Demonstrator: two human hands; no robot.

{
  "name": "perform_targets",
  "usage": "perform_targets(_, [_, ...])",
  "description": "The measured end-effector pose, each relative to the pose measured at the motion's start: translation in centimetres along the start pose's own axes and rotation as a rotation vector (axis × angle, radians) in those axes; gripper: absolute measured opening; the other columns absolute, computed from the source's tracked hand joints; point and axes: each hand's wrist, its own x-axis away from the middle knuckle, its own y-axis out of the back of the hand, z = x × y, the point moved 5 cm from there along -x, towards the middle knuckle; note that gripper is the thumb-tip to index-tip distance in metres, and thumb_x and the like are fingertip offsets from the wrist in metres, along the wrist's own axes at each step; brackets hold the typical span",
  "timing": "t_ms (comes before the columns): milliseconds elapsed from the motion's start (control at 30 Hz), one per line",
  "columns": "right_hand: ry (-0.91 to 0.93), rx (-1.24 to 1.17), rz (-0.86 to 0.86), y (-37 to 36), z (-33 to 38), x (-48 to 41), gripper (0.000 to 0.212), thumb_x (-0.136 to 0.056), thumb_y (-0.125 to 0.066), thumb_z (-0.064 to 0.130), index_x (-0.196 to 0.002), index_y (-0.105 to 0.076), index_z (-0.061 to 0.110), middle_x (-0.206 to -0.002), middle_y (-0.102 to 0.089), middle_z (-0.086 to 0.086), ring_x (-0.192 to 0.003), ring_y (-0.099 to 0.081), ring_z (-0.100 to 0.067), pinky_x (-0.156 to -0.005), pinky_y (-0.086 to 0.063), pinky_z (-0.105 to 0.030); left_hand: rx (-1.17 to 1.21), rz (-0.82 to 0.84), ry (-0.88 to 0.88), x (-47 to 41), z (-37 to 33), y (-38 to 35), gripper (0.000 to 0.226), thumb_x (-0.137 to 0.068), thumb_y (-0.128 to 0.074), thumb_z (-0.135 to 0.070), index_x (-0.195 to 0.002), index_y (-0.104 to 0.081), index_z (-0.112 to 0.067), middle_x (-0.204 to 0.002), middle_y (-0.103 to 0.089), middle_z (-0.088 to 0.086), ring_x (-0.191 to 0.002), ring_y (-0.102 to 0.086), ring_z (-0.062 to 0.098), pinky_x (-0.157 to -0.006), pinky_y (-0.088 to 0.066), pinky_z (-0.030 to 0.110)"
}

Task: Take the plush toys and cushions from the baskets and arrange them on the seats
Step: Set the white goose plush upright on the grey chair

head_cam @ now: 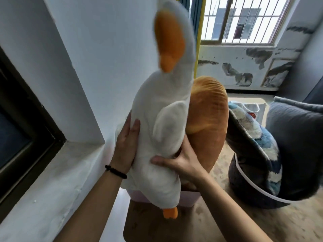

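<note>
Both hands hold a large white plush goose [162, 123] upright at the centre of the view, its neck and orange beak [170, 41] reaching toward 12 o'clock and one orange foot [170, 212] hanging at 6 o'clock. The left hand [126, 144] presses flat against the goose's side at 9 o'clock of its body, fingers spread and extended along the fabric; a dark beaded bracelet [115, 171] circles that wrist. The right hand [181, 160] grasps the lower body from the 4 o'clock side, thumb lying across the front and fingers wrapped behind, where their tips are hidden.

Directly behind the goose, at its 3 o'clock, stands a long brown bread-shaped cushion [208, 117], upright and touching the goose's flank. Beneath both, a pale pink basket [188, 198] shows only a strip of its rim and wall. It sits on a brown wooden surface [148, 224] at 6 o'clock.

At 3 to 4 o'clock of the frame a second basket with a white rim [251, 185] holds a blue, white and grey fluffy cushion [258, 137] leaning out of it, with a dark grey cushion [297, 137] just beside it at the right edge. A grey window ledge [52, 172] runs along 8 o'clock, under a dark window frame [26, 119]. A barred window [244, 20] sits at 1 o'clock
</note>
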Motion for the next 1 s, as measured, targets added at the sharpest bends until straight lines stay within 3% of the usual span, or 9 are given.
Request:
perform_targets(100, [0.054,-0.158,-0.121,1.3,3.4,1.1,0.113,-0.051,-0.099,0.043,-0.146,-0.043,0.016,-0.133,-0.067,0.002,-0.124,-0.064,-0.012,-0.099,-0.056,-0.034,-0.017,0.067,-0.191,0.3,-5.0,-0.4,0.064,-0.090,-0.056,-0.054,-0.150,-0.043,-0.038,-0.154,-0.048,-0.017,-0.140,-0.044,-0.004,-0.117,-0.037,0.026])
perform_targets(267, [0.263,-0.446,-0.387,4.8,8.0,5.7,0.070,-0.053,-0.096,0.030,-0.115,-0.071,0.009,-0.113,-0.077,-0.008,-0.110,-0.072,-0.025,-0.092,-0.057,-0.039,0.092,0.187,-0.502,2.6,-12.0,-3.9,0.041,-0.097,-0.057,-0.032,-0.137,-0.050,-0.037,-0.145,-0.055,-0.015,-0.138,-0.051,0.008,-0.111,-0.042,0.023])
perform_targets(367, [0.352,-0.681,-0.550,7.5,9.9,11.1,0.019,-0.050,-0.078,0.012,-0.068,-0.081,0.017,-0.073,-0.077,0.001,-0.070,-0.075,-0.011,-0.064,-0.057,-0.018,0.283,0.193,-0.395,2.5,-11.6,-7.5,0.056,-0.091,-0.057,-0.050,-0.144,-0.046,-0.034,-0.152,-0.048,-0.005,-0.141,-0.046,0.005,-0.114,-0.038,0.025])
perform_targets(500, [0.359,-0.779,-0.887,10.8,9.0,19.3,0.054,-0.083,-0.037,0.002,-0.032,-0.042,0.018,-0.037,-0.051,0.012,-0.034,-0.050,-0.003,-0.041,-0.041,-0.013,0.266,0.452,-0.329,7.2,-11.2,-15.6,0.068,-0.096,-0.049,-0.066,-0.155,-0.035,-0.036,-0.163,-0.033,0.000,-0.149,-0.030,0.001,-0.125,-0.023,0.031])
perform_targets(600, [0.315,-0.807,-1.141,13.7,6.3,26.0,0.065,-0.092,-0.039,0.010,-0.029,-0.053,0.015,-0.036,-0.048,0.010,-0.033,-0.049,-0.005,-0.047,-0.042,-0.019,0.289,0.565,-0.307,13.4,-11.5,-20.8,0.095,-0.087,-0.060,-0.068,-0.160,-0.025,-0.018,-0.161,-0.032,-0.010,-0.145,-0.030,-0.008,-0.123,-0.025,0.025])
perform_targets(700, [0.341,-0.831,-1.252,16.4,5.4,32.6,0.028,-0.064,-0.071,0.033,-0.040,-0.064,0.022,-0.045,-0.056,0.009,-0.045,-0.058,-0.008,-0.059,-0.045,-0.025,0.317,0.747,-0.259,18.4,-10.9,-26.6,0.102,-0.077,-0.067,-0.073,-0.158,-0.028,-0.024,-0.163,-0.033,-0.006,-0.151,-0.030,0.011,-0.125,-0.025,0.045])
perform_targets(767, [0.357,-0.849,-1.356,18.8,4.9,37.5,0.008,-0.049,-0.070,0.026,-0.043,-0.066,0.023,-0.048,-0.058,0.007,-0.050,-0.060,-0.011,-0.065,-0.045,-0.029,0.341,0.887,-0.242,22.3,-11.1,-30.8,0.092,-0.082,-0.069,-0.061,-0.157,-0.029,-0.024,-0.164,-0.033,-0.007,-0.152,-0.030,0.011,-0.125,-0.025,0.047])
perform_targets(900, [0.346,-0.789,-1.578,24.2,4.2,47.4,0.062,-0.088,-0.035,-0.002,-0.034,-0.060,0.017,-0.041,-0.052,0.006,-0.047,-0.054,-0.014,-0.057,-0.042,-0.027,0.463,1.132,-0.208,30.3,-11.8,-39.1,0.076,-0.090,-0.060,-0.036,-0.156,-0.031,-0.015,-0.159,-0.042,0.000,-0.148,-0.037,0.016,-0.123,-0.028,0.047])
perform_targets(1000, [0.255,-0.701,-1.722,28.2,4.4,54.4,0.074,-0.091,-0.029,-0.014,-0.028,-0.057,0.012,-0.038,-0.053,0.008,-0.039,-0.054,-0.009,-0.039,-0.041,-0.013,0.478,1.213,-0.131,36.3,-11.6,-46.1,0.070,-0.086,-0.057,-0.033,-0.150,-0.040,-0.011,-0.150,-0.054,0.000,-0.140,-0.048,0.014,-0.117,-0.038,0.038])
